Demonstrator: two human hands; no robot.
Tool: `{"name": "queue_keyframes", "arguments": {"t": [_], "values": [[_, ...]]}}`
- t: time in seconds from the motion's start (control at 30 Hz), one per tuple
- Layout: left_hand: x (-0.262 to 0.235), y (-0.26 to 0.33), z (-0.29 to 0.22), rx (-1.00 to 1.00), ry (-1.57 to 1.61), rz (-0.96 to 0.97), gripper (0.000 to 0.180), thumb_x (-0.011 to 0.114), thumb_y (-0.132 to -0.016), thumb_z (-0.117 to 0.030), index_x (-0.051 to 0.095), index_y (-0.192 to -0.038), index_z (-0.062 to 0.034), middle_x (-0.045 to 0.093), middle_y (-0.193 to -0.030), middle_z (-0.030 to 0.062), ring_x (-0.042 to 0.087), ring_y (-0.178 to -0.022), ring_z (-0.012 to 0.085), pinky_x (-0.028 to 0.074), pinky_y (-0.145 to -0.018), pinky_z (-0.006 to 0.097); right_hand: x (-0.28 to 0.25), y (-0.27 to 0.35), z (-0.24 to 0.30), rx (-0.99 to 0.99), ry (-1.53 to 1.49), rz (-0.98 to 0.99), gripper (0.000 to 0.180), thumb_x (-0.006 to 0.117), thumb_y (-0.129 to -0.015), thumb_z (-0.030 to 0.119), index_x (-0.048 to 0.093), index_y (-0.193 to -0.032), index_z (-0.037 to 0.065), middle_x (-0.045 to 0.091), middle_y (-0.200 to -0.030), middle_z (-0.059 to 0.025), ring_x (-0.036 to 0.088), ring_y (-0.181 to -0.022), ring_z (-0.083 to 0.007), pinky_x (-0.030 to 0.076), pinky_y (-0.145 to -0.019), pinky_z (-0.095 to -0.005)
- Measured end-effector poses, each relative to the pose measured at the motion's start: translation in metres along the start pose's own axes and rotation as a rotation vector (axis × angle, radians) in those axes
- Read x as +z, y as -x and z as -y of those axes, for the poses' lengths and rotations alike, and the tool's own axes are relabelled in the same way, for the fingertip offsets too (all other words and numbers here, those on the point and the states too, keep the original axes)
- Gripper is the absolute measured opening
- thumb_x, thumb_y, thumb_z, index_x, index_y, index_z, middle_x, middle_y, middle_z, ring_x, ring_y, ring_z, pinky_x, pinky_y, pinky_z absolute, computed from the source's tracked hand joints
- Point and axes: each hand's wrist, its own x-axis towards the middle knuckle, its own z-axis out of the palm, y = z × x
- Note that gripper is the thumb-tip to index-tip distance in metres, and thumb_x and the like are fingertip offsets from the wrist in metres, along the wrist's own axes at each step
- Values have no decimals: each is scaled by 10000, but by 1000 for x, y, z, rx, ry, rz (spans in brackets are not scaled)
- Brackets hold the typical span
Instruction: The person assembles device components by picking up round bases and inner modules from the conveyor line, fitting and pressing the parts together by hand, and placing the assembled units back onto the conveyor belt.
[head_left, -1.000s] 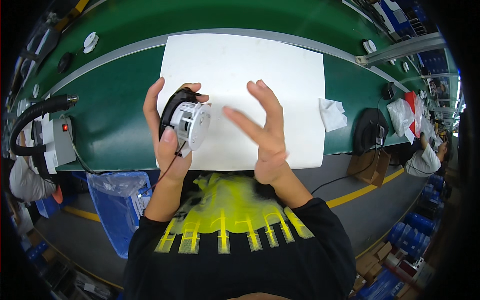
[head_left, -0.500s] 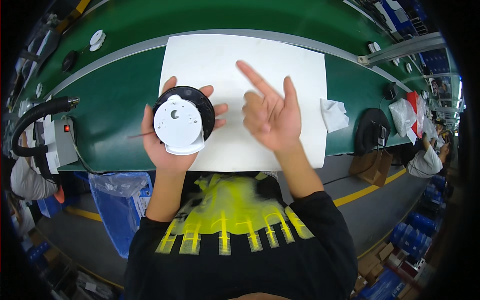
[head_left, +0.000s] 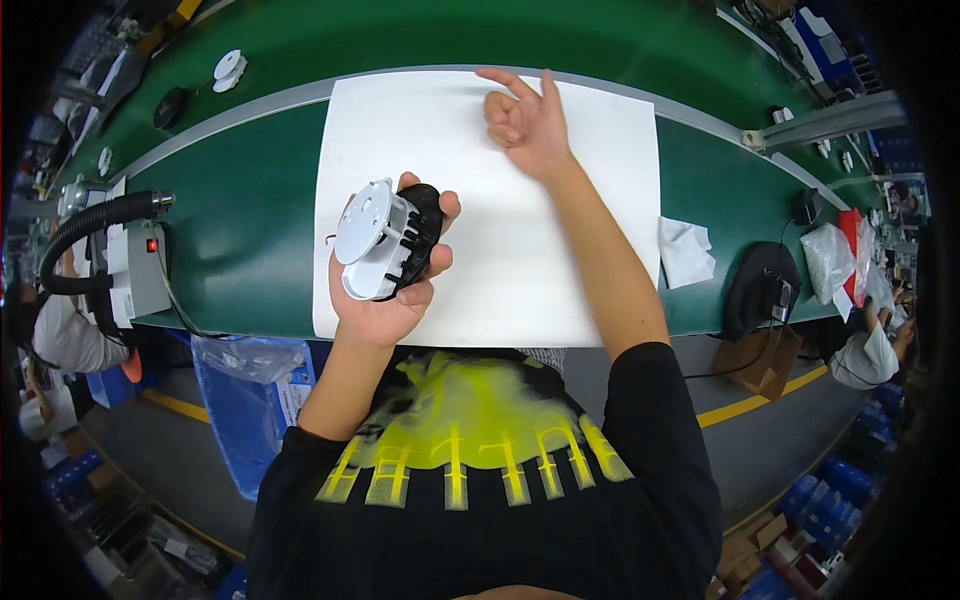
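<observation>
My left hand [head_left: 388,290] grips a round device [head_left: 385,240] with a white disc face and a black housing, tilted so the white face points up and left. It hovers over the near left part of a white sheet [head_left: 500,260] lying on the green bench [head_left: 240,210]. My right hand [head_left: 525,120] is stretched far forward over the sheet's far edge, empty, with the fingers loosely spread and partly curled.
A grey box with a black hose [head_left: 100,225] stands at the left. A crumpled white cloth [head_left: 686,250] and a black object [head_left: 760,290] lie right of the sheet. Small white and black parts [head_left: 228,68] sit on the far belt. Another person [head_left: 870,350] is at the right.
My right hand has moved from beside the device out to the sheet's far edge. The left hand has turned the device from face-up to tilted on its side.
</observation>
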Motion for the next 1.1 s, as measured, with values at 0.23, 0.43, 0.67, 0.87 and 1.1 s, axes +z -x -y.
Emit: {"name": "queue_keyframes", "arguments": {"t": [0.23, 0.43, 0.67, 0.87, 1.1], "values": [[14, -31, 15, 174, -423, -369, 502, 349, -1025, -429, 424, -1446, -167, 420, -1443, 236, 510, -1221, 510, 556, -794, 523, -5, -4, -1, 22, 19, 56, 770, 163, -1007, 655, 576, -1203, 35, 485, -659, -10, 286, -504, -89, 238, -484, -232], [5, -60, 28, 465, -1023, -641, 403, 438, -1012, -351, 458, -1387, -205, 551, -1299, 159, 551, -1193, 428, 514, -888, 572, -5, -3, 1, -77, -118, -49, 739, 156, -1016, 628, 572, -1114, 26, 485, -656, -31, 276, -501, -105, 236, -482, -238], [-8, -80, 33, 584, -1182, -718, 337, 486, -1015, -294, 479, -1335, -190, 573, -1261, 130, 576, -1154, 441, 482, -946, 618, -19, -8, 0, -106, -307, -87, 663, 185, -1031, 576, 547, -1097, 24, 505, -682, -64, 295, -512, -125, 247, -485, -262], [5, -116, 37, 352, -818, -602, 504, 394, -1020, -435, 419, -1431, -145, 489, -1393, 249, 446, -1304, 515, 451, -993, 628, -28, -10, 0, -118, -409, -79, 592, 253, -1039, 546, 532, -1116, 30, 534, -722, -73, 381, -554, -143, 332, -503, -273], [-26, -234, 17, 25, -466, -541, 616, 324, -1024, -485, 394, -1347, 34, 413, -1346, 346, 345, -1290, 580, 287, -1087, 720, 23, -41, -16, -1282, 50, -177, 553, 433, -1026, 413, 342, -1474, 102, 394, -1499, -90, 372, -1395, -221, 362, -1117, -407]]}}
